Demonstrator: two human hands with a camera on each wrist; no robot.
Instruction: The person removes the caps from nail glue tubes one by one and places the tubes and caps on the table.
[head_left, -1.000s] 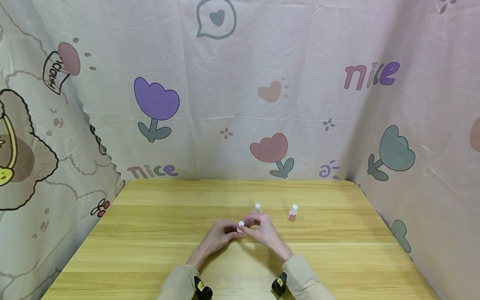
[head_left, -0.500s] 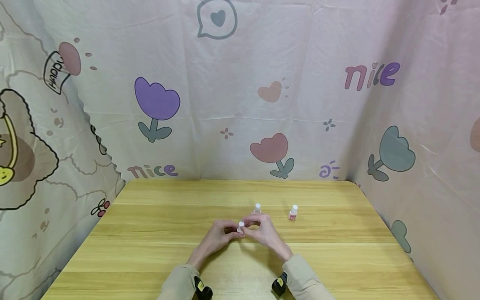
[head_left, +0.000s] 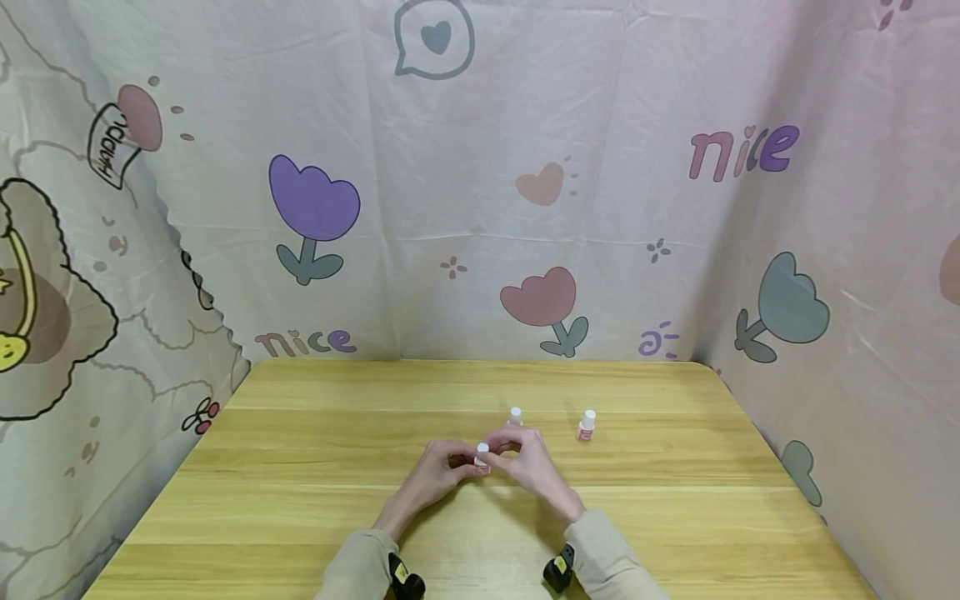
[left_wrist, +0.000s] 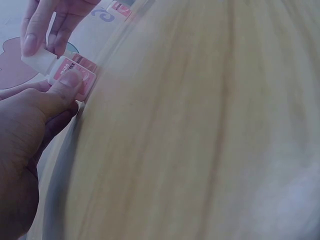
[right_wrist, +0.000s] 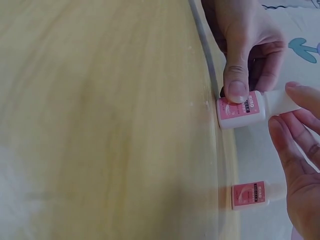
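A small white glue bottle [head_left: 482, 461] with a pink label stands upright on the table between both hands. My left hand [head_left: 435, 471] pinches its body, thumb across the label [right_wrist: 255, 112] in the right wrist view. Around the white cap [left_wrist: 40, 61] are the thumb and fingers of my right hand [head_left: 528, 458], which grip it from the other side. Just behind that hand is a second such bottle [head_left: 515, 414], its lower part hidden by the fingers. A third bottle [head_left: 586, 426] stands apart, farther right.
Light wooden table [head_left: 300, 500] under the hands, its far edge against a printed cloth backdrop [head_left: 450, 167]. Cloth also hangs along the left and right sides. Black wrist cameras [head_left: 407, 579] sit by the sleeve cuffs.
Right fingers and thumb shift slightly at the cap between the frames. Both arms, the held bottle and the other two bottles stay in place.
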